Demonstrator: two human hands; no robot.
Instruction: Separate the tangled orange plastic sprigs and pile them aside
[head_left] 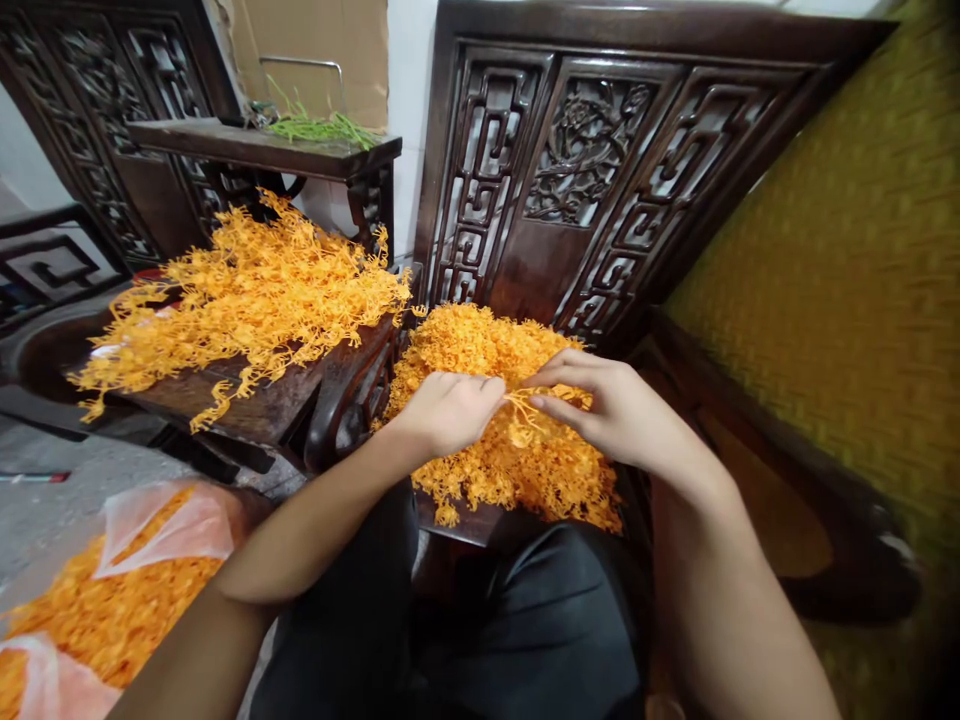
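Observation:
My left hand (459, 410) is closed, its fingers wrapped round the end of a thin orange plastic flower sprig (525, 425). The sprig's fine stems fan out to the right from my fist. My right hand (600, 400) is beside it, thumb and fingers curved and parted around the stems; whether the fingertips touch them I cannot tell. Under both hands a big heap of orange artificial flowers (480, 350) covers a dark wooden chair seat, in front of my knees.
More orange sprigs (255, 290) are piled on a wooden surface at left. Behind stand a small side table (262, 145) with green stems (322, 125) and a carved chair back (525, 260). An open plastic bag (165, 530) of orange pieces lies lower left. Yellow woven matting (840, 280) rises at right.

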